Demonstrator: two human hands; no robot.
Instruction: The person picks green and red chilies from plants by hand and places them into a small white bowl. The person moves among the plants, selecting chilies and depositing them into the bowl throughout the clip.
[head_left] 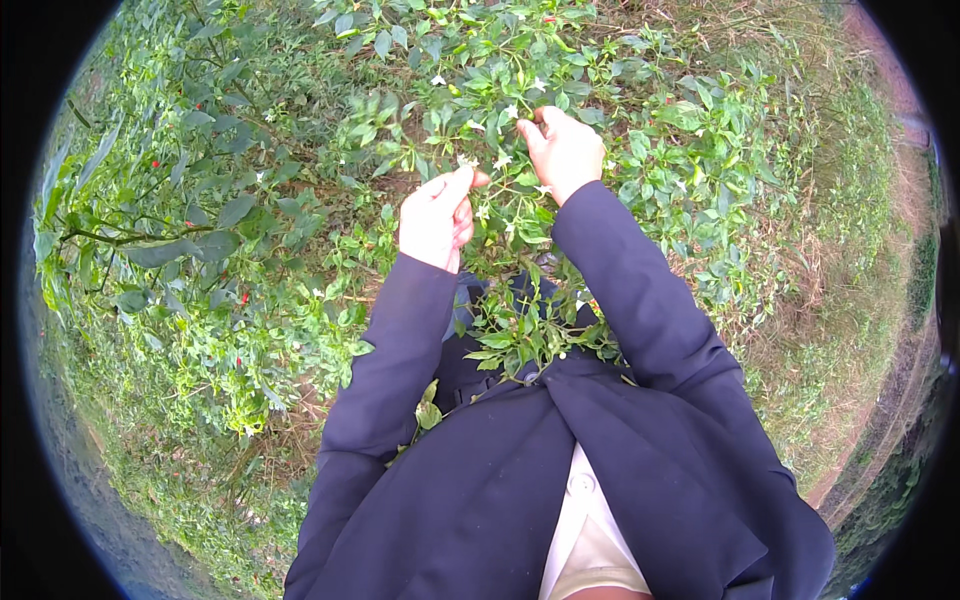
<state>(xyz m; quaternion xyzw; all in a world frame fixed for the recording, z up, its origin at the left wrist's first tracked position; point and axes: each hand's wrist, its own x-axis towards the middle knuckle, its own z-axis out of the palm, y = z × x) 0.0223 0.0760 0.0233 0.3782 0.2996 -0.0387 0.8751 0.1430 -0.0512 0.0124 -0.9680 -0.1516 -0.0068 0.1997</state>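
Note:
A green chilli plant (500, 90) with small white flowers and a few red peppers grows right in front of me. My left hand (437, 218) is curled into a loose fist, thumb up, and red shows between its fingers, like picked peppers. My right hand (562, 150) reaches into the leaves at the plant's top, with its fingers pinched around a leafy stem. Both arms wear dark navy sleeves. Leafy twigs (520, 335) press against my jacket between the arms.
More chilli bushes (190, 230) with scattered red peppers stand to the left. Dry grass and bare reddish soil (850, 330) lie to the right, with low green weeds (200, 470) at the lower left.

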